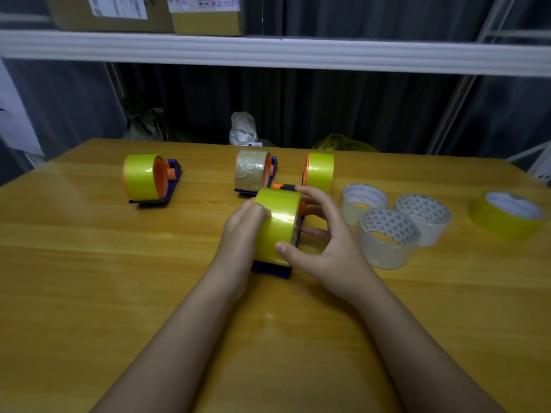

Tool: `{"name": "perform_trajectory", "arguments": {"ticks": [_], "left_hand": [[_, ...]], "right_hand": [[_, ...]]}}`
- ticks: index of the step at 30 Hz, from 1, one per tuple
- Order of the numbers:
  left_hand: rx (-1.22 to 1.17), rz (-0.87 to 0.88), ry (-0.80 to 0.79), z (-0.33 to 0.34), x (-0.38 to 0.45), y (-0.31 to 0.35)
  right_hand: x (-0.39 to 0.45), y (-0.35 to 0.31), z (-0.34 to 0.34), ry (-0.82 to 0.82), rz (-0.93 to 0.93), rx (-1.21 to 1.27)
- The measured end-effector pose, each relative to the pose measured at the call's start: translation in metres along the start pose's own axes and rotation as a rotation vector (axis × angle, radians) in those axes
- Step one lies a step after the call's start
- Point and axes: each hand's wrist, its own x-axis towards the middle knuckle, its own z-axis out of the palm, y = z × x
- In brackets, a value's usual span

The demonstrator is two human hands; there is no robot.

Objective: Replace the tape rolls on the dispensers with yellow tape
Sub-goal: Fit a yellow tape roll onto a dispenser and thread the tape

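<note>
- Centre of frame: yellow tape roll (278,225) on blue dispenser (272,268).
- Left hand (243,231) curled against roll's left side; right hand (322,234) pinching its right edge, thumb in front.
- Risk: roll seated crooked on orange hub, jamming or slipping off; brown roll (250,169) just behind, easily knocked.

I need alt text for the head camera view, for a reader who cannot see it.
Both hands, left hand and right hand, hold a yellow tape roll on a blue dispenser on a wooden table. Behind stand two yellow-loaded dispensers and one with brown tape; loose rolls lie right.
</note>
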Motion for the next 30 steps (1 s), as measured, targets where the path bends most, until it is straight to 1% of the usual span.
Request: {"name": "perform_trajectory", "arguments": {"ticks": [2, 6, 9, 15, 18, 20, 23, 26, 30], "left_hand": [[-0.006, -0.014, 0.02, -0.001, 0.002, -0.001], [0.027, 0.029, -0.011, -0.003, 0.0, 0.001], [0.021, 0.028, -0.078, -0.001, -0.003, 0.003], [-0.033, 0.076, -0.16, -0.004, -0.001, -0.001], [-0.005, 0.136, -0.252, -0.006, -0.003, -0.003], [-0.017, 0.142, -0.298, -0.006, -0.007, -0.001], [-0.019, 0.153, -0.355, -0.004, -0.012, 0.001], [-0.035, 0.128, -0.306, -0.004, -0.009, 0.001], [-0.002, 0.103, -0.22, -0.003, -0.005, 0.003]], "right_hand": [[0.0, -0.001, 0.0, -0.005, -0.027, -0.05], [0.001, 0.0, 0.002, 0.009, -0.015, -0.069], [0.0, 0.0, 0.002, 0.028, 0.009, -0.067], [0.002, 0.003, 0.003, 0.021, 0.075, 0.103], [0.004, 0.002, 0.003, 0.05, 0.107, 0.197], [0.005, 0.002, 0.002, 0.068, 0.146, 0.278], [0.006, 0.005, 0.003, 0.087, 0.209, 0.292], [0.006, 0.005, 0.004, 0.078, 0.203, 0.284], [0.004, 0.004, 0.004, 0.062, 0.118, 0.219]]}}
